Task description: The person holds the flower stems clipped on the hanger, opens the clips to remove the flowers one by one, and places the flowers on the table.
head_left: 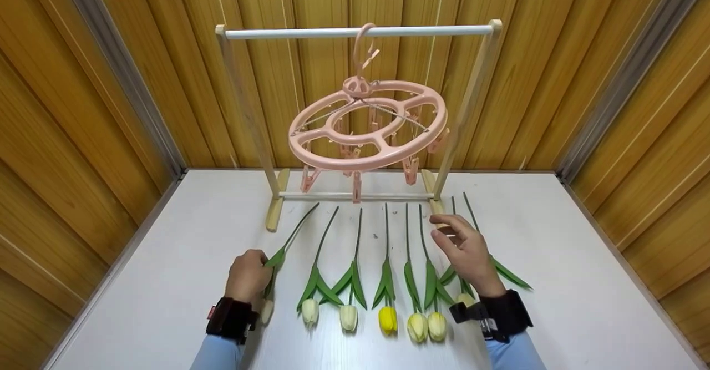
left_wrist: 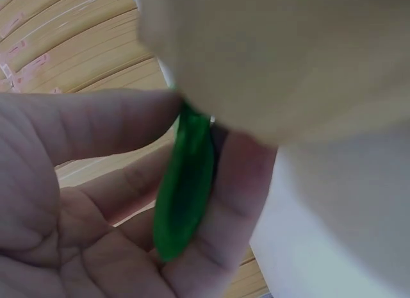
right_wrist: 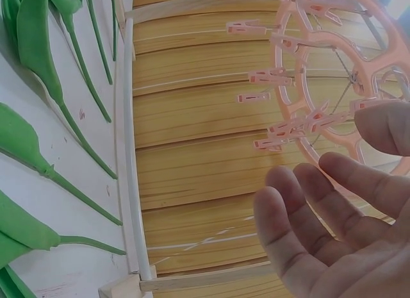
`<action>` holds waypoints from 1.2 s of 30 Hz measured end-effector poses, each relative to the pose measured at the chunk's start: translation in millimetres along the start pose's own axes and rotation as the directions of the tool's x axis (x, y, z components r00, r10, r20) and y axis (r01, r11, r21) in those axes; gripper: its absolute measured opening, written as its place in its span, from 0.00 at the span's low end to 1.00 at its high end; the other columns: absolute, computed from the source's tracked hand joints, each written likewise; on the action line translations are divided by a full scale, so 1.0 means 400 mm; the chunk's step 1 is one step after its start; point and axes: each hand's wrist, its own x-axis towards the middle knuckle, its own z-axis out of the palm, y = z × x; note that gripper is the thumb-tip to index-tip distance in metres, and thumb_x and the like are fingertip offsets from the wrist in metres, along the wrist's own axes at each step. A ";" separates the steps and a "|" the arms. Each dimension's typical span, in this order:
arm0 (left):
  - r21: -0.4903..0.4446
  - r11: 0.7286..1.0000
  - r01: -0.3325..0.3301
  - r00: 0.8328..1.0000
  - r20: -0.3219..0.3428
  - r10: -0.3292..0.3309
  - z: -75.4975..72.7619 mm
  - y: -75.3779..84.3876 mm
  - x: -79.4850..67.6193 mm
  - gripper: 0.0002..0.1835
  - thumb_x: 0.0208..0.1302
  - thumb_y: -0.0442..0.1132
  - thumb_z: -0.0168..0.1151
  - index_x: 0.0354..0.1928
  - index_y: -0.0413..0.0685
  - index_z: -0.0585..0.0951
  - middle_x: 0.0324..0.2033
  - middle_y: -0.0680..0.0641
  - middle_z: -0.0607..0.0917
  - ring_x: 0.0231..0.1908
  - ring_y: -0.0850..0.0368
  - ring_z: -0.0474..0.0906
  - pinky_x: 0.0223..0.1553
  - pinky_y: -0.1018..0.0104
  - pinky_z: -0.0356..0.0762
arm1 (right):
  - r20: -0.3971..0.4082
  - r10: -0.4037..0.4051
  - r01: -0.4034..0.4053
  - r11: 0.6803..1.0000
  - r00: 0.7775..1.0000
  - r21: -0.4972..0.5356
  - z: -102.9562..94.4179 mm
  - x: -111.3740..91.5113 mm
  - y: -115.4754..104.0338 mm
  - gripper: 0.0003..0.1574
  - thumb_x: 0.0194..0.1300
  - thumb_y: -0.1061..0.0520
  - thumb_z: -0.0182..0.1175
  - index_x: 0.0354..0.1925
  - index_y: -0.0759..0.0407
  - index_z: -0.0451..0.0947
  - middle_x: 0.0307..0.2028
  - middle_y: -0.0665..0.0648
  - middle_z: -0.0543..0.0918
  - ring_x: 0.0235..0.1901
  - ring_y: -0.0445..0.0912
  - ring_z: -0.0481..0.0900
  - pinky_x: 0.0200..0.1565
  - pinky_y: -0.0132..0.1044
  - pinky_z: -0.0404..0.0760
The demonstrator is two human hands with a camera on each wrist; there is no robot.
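In the head view my left hand (head_left: pixel 248 275) pinches the leftmost artificial tulip (head_left: pixel 267 311) around its stem and leaf, the pale flower end toward me. The left wrist view has its green leaf (left_wrist: pixel 182 195) between thumb and fingers, with the blurred pale bloom (left_wrist: pixel 288 61) close to the camera. My right hand (head_left: pixel 468 253) hovers with loosely bent fingers over the tulips at the right, holding nothing. One pale tulip (head_left: pixel 465 300) is partly hidden beneath that wrist. Several others lie in a row between the hands, including a yellow tulip (head_left: pixel 388 320).
A pink round clip hanger (head_left: pixel 355 165) hangs tilted from the white bar (head_left: pixel 288 33) of a wooden-legged rack. Pink clothespins (head_left: pixel 410 170) dangle below its ring. Wood-look walls (head_left: pixel 166 81) enclose the white table (head_left: pixel 577 248) on the back and both sides.
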 end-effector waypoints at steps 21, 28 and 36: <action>0.049 0.995 -0.090 0.996 0.026 0.088 -0.031 -0.001 -0.064 0.08 0.66 0.32 0.61 0.36 0.30 0.82 0.25 0.44 0.82 0.26 0.51 0.75 0.29 0.57 0.75 | -0.021 0.022 -0.023 0.999 1.000 -0.041 -0.019 -0.007 0.001 0.19 0.73 0.69 0.60 0.60 0.68 0.80 0.55 0.66 0.82 0.48 0.37 0.80 0.48 0.26 0.78; 0.061 0.996 -0.061 0.997 0.056 0.058 -0.055 0.016 -0.065 0.22 0.69 0.36 0.62 0.56 0.22 0.79 0.39 0.34 0.85 0.36 0.46 0.80 0.41 0.46 0.81 | -0.035 0.006 -0.012 0.986 0.999 -0.168 -0.037 -0.025 0.012 0.18 0.73 0.66 0.61 0.60 0.66 0.81 0.54 0.61 0.84 0.50 0.49 0.83 0.50 0.28 0.77; 0.019 0.978 -0.207 0.976 -0.069 0.208 -0.082 0.067 -0.099 0.20 0.69 0.34 0.66 0.57 0.25 0.80 0.51 0.29 0.83 0.51 0.35 0.81 0.51 0.41 0.80 | -0.041 -0.041 0.025 0.943 0.998 -0.333 -0.064 -0.047 0.025 0.21 0.71 0.66 0.64 0.60 0.68 0.80 0.56 0.62 0.84 0.52 0.55 0.82 0.51 0.27 0.77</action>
